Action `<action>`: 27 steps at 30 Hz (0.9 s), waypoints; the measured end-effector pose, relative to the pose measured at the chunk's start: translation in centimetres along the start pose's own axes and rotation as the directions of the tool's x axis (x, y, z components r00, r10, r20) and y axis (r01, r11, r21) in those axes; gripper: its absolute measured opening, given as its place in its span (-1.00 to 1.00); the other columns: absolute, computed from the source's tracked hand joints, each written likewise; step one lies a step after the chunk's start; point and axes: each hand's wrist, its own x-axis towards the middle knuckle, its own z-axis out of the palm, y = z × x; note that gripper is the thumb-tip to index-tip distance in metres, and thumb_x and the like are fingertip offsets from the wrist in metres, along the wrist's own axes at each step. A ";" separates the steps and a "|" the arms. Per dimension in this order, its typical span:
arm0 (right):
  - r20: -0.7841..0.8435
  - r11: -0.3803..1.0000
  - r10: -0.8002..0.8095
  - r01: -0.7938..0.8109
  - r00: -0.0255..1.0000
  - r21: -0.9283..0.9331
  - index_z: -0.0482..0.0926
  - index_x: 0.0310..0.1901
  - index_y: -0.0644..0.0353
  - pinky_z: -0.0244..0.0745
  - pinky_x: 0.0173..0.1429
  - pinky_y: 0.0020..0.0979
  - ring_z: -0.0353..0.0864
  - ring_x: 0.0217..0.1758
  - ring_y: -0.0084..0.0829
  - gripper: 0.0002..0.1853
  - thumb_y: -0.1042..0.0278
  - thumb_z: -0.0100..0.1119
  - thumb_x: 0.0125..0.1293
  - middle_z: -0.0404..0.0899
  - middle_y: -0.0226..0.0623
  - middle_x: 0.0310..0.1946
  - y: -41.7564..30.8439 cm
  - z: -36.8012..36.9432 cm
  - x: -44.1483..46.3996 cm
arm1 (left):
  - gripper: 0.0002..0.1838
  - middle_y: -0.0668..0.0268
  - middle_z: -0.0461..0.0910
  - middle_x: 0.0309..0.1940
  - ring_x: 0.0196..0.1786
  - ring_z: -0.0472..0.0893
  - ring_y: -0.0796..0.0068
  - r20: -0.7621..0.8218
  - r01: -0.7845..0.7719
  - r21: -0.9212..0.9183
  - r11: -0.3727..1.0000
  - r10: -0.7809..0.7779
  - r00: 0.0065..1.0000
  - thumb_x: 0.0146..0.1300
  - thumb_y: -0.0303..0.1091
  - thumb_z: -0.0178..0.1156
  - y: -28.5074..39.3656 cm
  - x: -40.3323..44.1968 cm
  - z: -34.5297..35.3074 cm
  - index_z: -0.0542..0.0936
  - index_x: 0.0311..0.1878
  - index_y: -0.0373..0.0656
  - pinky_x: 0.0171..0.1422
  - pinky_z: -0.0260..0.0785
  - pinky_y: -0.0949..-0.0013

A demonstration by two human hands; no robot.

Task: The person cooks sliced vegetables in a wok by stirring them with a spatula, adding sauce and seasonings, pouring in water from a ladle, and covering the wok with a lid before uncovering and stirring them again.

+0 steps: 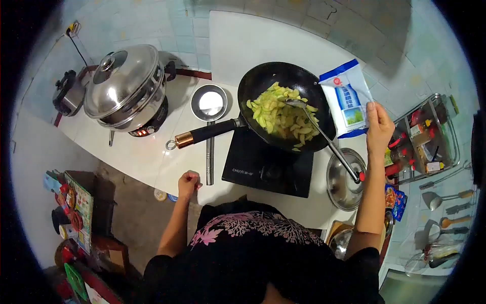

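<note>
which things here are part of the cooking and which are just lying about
Part of it: wok, sliced vegetables, long utensil, black hob, bag in right hand.

Seemingly just about: small pan, far-left pot, lid, hanging spatula; perhaps steamer too.

kitchen, prob. home, w/ wok point(246, 104) on black cooktop point(268, 164), lg. steamer pot point(124, 86), hanging utensils point(445, 223), tiled walls point(182, 38)

White counter point(152, 164) holds black cooktop point(249, 159) near middle; long-handled metal ladle point(209, 104) to its left; round lid point(341, 190) at right; lit burner point(153, 123), small pot point(74, 97) at left.
</note>
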 end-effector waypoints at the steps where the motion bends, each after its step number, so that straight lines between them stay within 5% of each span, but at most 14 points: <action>1: -0.059 1.000 -0.018 0.019 0.998 0.016 0.62 -0.21 0.36 0.32 -0.35 -0.60 0.38 -0.44 -0.71 -0.74 0.28 0.18 0.32 0.57 -0.47 -0.51 -0.1 -0.1 -0.1 | -0.92 0.28 0.46 -0.57 -0.62 0.41 0.52 -0.001 0.003 0.016 1.000 -0.003 1.000 0.19 -0.65 0.01 0.0 0.1 -0.1 0.42 -0.36 -0.25 -0.53 0.39 0.43; 3: -0.182 0.997 -0.051 0.061 0.982 0.048 0.62 -0.21 0.37 0.29 -0.38 -0.61 0.37 -0.45 -0.72 -0.75 0.28 0.18 0.33 0.56 -0.47 -0.52 -0.8 -0.5 0.3 | -0.93 0.29 0.47 -0.56 -0.61 0.41 0.53 0.018 -0.017 0.013 1.000 0.017 1.000 0.20 -0.63 0.01 0.1 0.5 -0.4 0.43 -0.36 -0.24 -0.52 0.38 0.44; 5: -0.108 0.995 -0.043 0.052 0.993 0.087 0.63 -0.21 0.36 0.28 -0.38 -0.61 0.36 -0.45 -0.74 -0.76 0.30 0.19 0.32 0.55 -0.50 -0.51 -1.5 -0.6 0.5 | -0.94 0.31 0.48 -0.55 -0.60 0.42 0.53 0.062 -0.046 -0.026 0.999 0.047 0.997 0.21 -0.59 0.03 0.0 0.4 -0.3 0.47 -0.35 -0.23 -0.53 0.36 0.47; 8: 0.088 0.996 0.014 -0.007 0.996 -0.086 0.64 -0.21 0.33 0.24 -0.38 -0.63 0.33 -0.44 -0.75 -0.76 0.29 0.19 0.32 0.50 -0.56 -0.50 -1.2 -0.9 -0.1 | -0.96 0.38 0.48 -0.56 -0.62 0.39 0.59 -0.282 0.024 0.117 0.993 0.010 0.959 0.23 -0.48 0.09 2.3 0.0 -0.7 0.53 -0.32 -0.17 -0.54 0.29 0.53; 12: -0.030 0.977 0.091 -0.083 0.995 0.197 0.64 -0.19 0.33 0.23 -0.35 -0.63 0.34 -0.42 -0.74 -0.76 0.28 0.20 0.31 0.48 -0.58 -0.48 -0.4 -0.9 -0.6 | -0.83 0.52 0.40 -0.61 -0.62 0.23 0.77 -0.453 -0.528 0.174 0.831 0.544 0.707 0.28 -0.28 0.18 12.7 0.8 -3.0 0.58 -0.36 -0.15 -0.58 -0.01 0.59; 14: -0.032 0.953 0.131 -0.117 0.991 0.278 0.64 -0.17 0.34 0.27 -0.30 -0.64 0.37 -0.38 -0.73 -0.74 0.27 0.20 0.32 0.52 -0.55 -0.45 -0.5 -0.8 -0.7 | -0.85 0.49 0.48 -0.47 -0.52 0.28 0.77 -0.300 -0.641 0.176 0.747 0.661 0.687 0.28 -0.36 0.17 24.1 -2.1 3.0 0.62 -0.20 -0.23 -0.46 0.06 0.62; 16: -0.001 0.921 0.160 -0.149 0.987 0.361 0.64 -0.16 0.35 0.30 -0.25 -0.64 0.39 -0.35 -0.72 -0.73 0.27 0.20 0.32 0.54 -0.53 -0.41 -0.5 -0.6 -1.0 | -0.81 0.38 0.59 -0.24 -0.36 0.42 0.69 0.108 -0.777 0.245 0.580 0.780 0.616 0.29 -0.43 0.13 32.4 -5.0 9.4 0.61 -0.09 -0.26 -0.28 0.27 0.61; 17: 0.023 0.901 0.166 -0.162 0.986 0.403 0.64 -0.15 0.35 0.30 -0.24 -0.64 0.40 -0.34 -0.71 -0.73 0.26 0.21 0.32 0.55 -0.52 -0.40 -0.5 -0.3 -1.0 | -0.78 0.35 0.61 -0.14 -0.06 0.53 0.57 0.338 -0.813 0.244 0.529 0.739 0.583 0.31 -0.41 0.09 35.1 -5.9 12.4 0.60 -0.04 -0.22 0.00 0.33 0.54; 18: 0.044 0.877 0.171 -0.172 0.984 0.449 0.64 -0.15 0.35 0.31 -0.22 -0.64 0.41 -0.33 -0.70 -0.72 0.26 0.21 0.32 0.56 -0.52 -0.38 -0.5 -0.3 -1.1 | -0.76 0.32 0.60 -0.09 -0.08 0.54 0.56 0.523 -0.887 0.348 0.304 0.722 0.453 0.29 -0.45 0.08 37.0 -6.1 15.8 0.59 -0.01 -0.23 0.00 0.36 0.49; 19: 0.059 0.873 0.171 -0.179 0.984 0.453 0.64 -0.15 0.35 0.31 -0.22 -0.64 0.41 -0.33 -0.70 -0.73 0.26 0.21 0.31 0.56 -0.52 -0.38 -0.8 -0.2 -1.1 | -0.74 0.28 0.59 -0.11 -0.12 0.55 0.53 0.637 -0.918 0.251 0.306 0.662 0.395 0.26 -0.47 0.09 38.0 -6.4 19.4 0.57 0.02 -0.20 -0.02 0.40 0.46; 20: 0.070 0.872 0.168 -0.182 0.983 0.455 0.64 -0.15 0.35 0.31 -0.22 -0.64 0.41 -0.33 -0.70 -0.73 0.27 0.21 0.31 0.56 -0.51 -0.38 -1.3 0.0 -1.1 | -0.71 0.24 0.58 -0.12 -0.17 0.56 0.49 0.715 -0.971 0.207 0.121 0.659 0.234 0.24 -0.47 0.12 38.5 -6.2 23.0 0.57 0.03 -0.14 -0.07 0.44 0.42; 23: 0.081 0.882 0.139 -0.160 0.987 0.442 0.64 -0.17 0.35 0.32 -0.23 -0.64 0.43 -0.33 -0.70 -0.73 0.27 0.23 0.30 0.56 -0.51 -0.38 -1.4 -0.5 -0.5 | -0.68 0.22 0.60 -0.19 -0.31 0.53 0.40 0.768 -0.989 0.146 0.013 0.628 0.122 0.13 -0.31 0.28 38.4 -4.1 31.7 0.59 -0.04 -0.15 -0.20 0.43 0.36; 25: 0.059 0.878 0.132 -0.144 0.989 0.456 0.65 -0.19 0.35 0.32 -0.23 -0.65 0.43 -0.34 -0.69 -0.74 0.27 0.24 0.29 0.56 -0.52 -0.40 -2.7 -0.5 -0.5 | -0.74 0.24 0.61 -0.38 -0.41 0.51 0.39 0.932 -0.994 0.106 -0.012 0.350 0.096 0.08 -0.28 0.32 39.9 -3.3 34.6 0.62 -0.20 -0.22 -0.26 0.40 0.34; 27: 0.061 0.820 0.169 -0.174 0.984 0.545 0.55 0.00 0.35 0.36 -0.15 -0.62 0.46 -0.23 -0.66 -0.67 0.27 0.20 0.32 0.56 -0.43 -0.24 -1.8 -0.5 -0.7 | -0.79 0.25 0.59 -0.50 -0.46 0.51 0.40 0.945 -0.996 0.085 -0.001 0.316 0.081 0.09 -0.30 0.32 40.7 -3.2 36.1 0.61 -0.29 -0.24 -0.30 0.39 0.33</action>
